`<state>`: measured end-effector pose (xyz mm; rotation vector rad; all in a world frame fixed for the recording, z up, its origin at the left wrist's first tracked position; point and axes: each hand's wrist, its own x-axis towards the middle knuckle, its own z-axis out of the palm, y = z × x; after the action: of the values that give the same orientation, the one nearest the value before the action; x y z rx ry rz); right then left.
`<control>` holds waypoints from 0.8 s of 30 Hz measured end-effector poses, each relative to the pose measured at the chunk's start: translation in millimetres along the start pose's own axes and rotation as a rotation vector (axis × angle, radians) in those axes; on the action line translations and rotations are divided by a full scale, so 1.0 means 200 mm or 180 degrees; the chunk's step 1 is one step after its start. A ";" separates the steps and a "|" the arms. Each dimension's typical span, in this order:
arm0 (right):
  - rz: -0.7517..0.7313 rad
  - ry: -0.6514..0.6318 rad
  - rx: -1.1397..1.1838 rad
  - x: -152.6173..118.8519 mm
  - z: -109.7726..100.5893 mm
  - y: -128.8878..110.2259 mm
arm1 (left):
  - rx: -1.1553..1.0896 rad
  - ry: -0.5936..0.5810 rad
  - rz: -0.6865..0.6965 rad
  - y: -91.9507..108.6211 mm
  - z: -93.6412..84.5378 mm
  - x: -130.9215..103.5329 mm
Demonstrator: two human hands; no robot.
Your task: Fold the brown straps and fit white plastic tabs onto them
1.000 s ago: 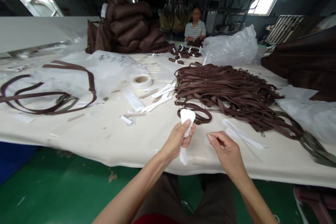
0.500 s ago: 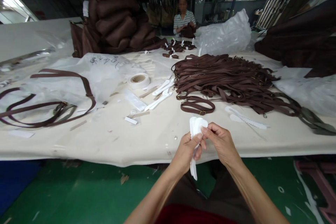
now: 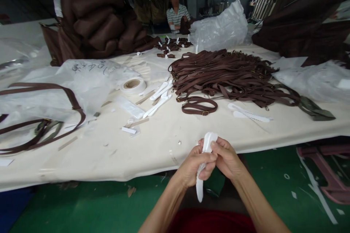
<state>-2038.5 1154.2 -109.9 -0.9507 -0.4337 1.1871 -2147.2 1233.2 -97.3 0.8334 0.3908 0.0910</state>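
Observation:
Several white strips (image 3: pixel 209 141) with rounded ends are held upright together, just off the table's front edge. My left hand (image 3: pixel 194 165) is closed around their middle, and the lower ends hang below it. The fingers of my right hand (image 3: pixel 226 156) pinch the strips near the top, touching my left hand. Beyond my hands, a coiled brown strap (image 3: pixel 199 107) with a buckle lies in front of a large pile of brown straps (image 3: pixel 224 76). More white strips (image 3: pixel 158 103) lie left of the coil, and others (image 3: pixel 247 113) lie to its right.
A tape roll (image 3: pixel 133 86) and clear plastic sheeting (image 3: pixel 90 80) lie on the left of the table (image 3: pixel 153 153). Brown bags (image 3: pixel 101 22) are heaped at the back left. A person (image 3: pixel 177 14) sits across the table. A pink frame (image 3: pixel 325 174) stands at the right.
The view has swung slightly to the right. Both hands have drawn closer together around the white strips, and the upper ends, spread before, are now more closely stacked.

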 end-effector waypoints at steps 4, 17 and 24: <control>-0.0222 0.0585 -0.0536 -0.01 0.03 0.01 | 0.0749 0.0587 0.0440 -0.06 0.03 0.03; -0.0214 -0.0013 -0.0656 -0.07 -0.04 -0.03 | 0.0729 0.0869 0.0449 -0.06 0.07 0.01; -0.0679 0.0687 -0.1241 -0.06 -0.03 -0.03 | 0.0561 0.0998 0.0634 -0.10 0.05 0.01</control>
<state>-2035.0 1140.0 -105.8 -1.3183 -0.5888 0.8091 -2142.2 1212.4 -106.4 1.0345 0.6160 0.3799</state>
